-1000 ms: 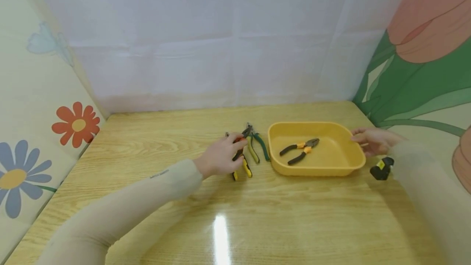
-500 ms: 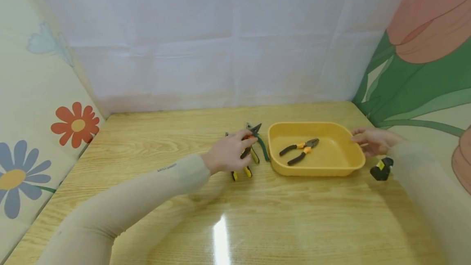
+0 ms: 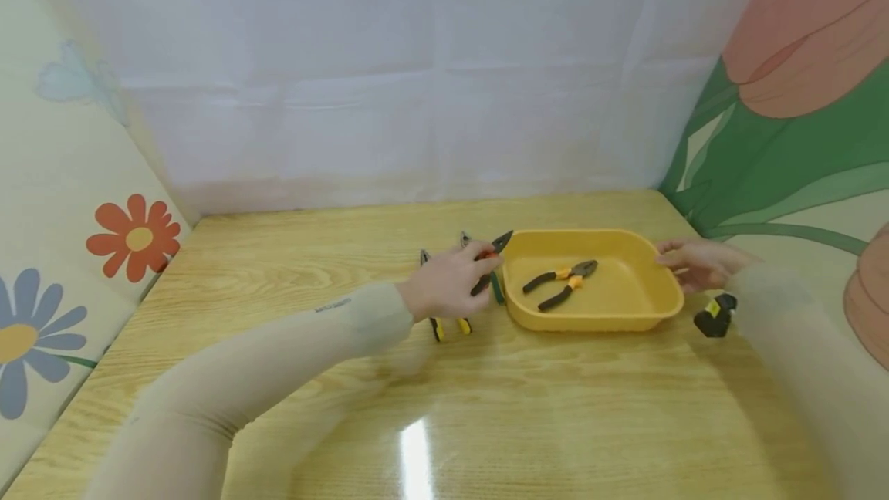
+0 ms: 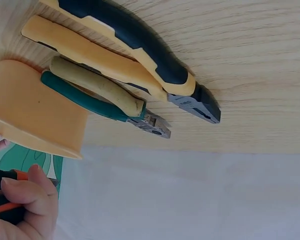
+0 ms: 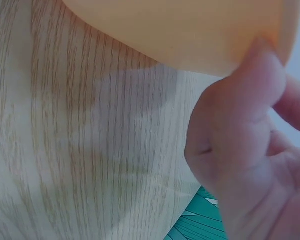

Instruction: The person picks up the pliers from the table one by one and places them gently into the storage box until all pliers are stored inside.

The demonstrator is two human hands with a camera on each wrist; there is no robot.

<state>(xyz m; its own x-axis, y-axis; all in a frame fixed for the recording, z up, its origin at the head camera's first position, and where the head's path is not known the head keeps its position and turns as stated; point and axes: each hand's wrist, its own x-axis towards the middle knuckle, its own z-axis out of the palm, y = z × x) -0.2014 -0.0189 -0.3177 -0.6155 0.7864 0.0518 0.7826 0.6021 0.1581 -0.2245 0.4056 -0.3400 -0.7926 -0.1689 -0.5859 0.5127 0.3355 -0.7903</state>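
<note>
My left hand (image 3: 451,280) grips pliers (image 3: 502,241) with black-and-orange handles, their dark jaws pointing up and right at the left rim of a yellow plastic basin (image 3: 590,322). In the left wrist view, the fingers curl around those handles (image 4: 10,214). Below that hand lie yellow-and-black pliers (image 4: 155,57) and green-and-tan handled pliers (image 4: 87,99) on the table, partly hidden in the head view. Inside the basin rest open pliers (image 3: 575,282) with black-and-orange handles. My right hand (image 3: 704,262) holds the basin's right rim, thumb (image 5: 260,80) against the outer wall.
A small black device with a yellow label (image 3: 715,316) sits at the right wrist. The wooden table (image 3: 333,423) ends at a white cloth (image 3: 361,137) behind. Flower-patterned panels (image 3: 62,276) stand at both sides.
My left hand has carried the black-and-orange pliers rightward from above the other pliers to the basin's left rim. The right hand stays on the basin; the head view shifts slightly.
</note>
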